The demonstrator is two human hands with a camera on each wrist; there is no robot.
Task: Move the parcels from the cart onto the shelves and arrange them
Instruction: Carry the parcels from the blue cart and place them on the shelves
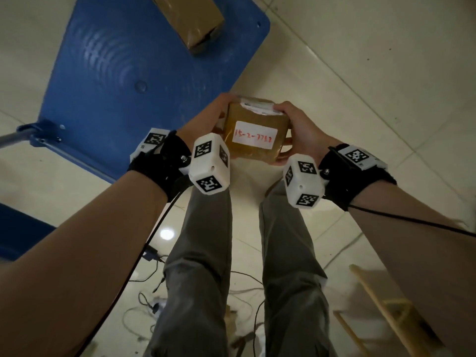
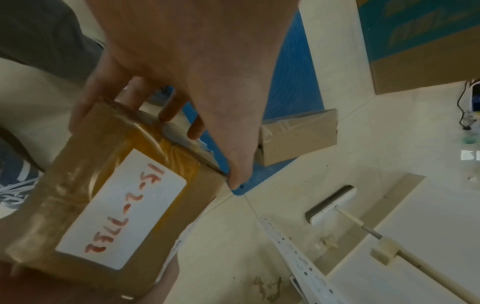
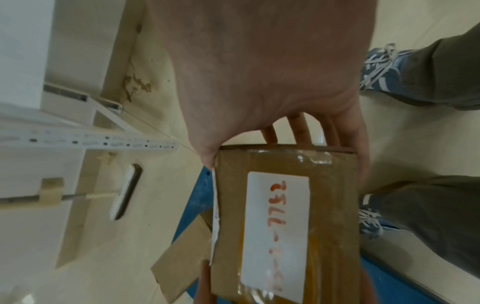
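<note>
A small brown taped parcel (image 1: 255,131) with a white label in red handwriting is held in the air between both hands, above the floor beside the blue cart (image 1: 123,63). My left hand (image 1: 206,119) grips its left side, fingers wrapped around the far edge. My right hand (image 1: 296,130) grips its right side, thumb on top and fingers underneath. The left wrist view shows the parcel (image 2: 111,197) with my left hand (image 2: 187,86) on its edge. The same parcel (image 3: 283,222) fills the right wrist view under my right hand (image 3: 272,86). A second cardboard parcel (image 1: 190,19) lies on the cart's far end.
Cream tiled floor (image 1: 360,73) surrounds the cart. My legs in grey trousers (image 1: 206,253) stand just below the parcel. Cables (image 1: 144,300) lie on the floor behind my feet. A white perforated shelf post (image 2: 293,255) and a white wall (image 2: 415,236) are close by. A wooden frame (image 1: 381,305) is at right.
</note>
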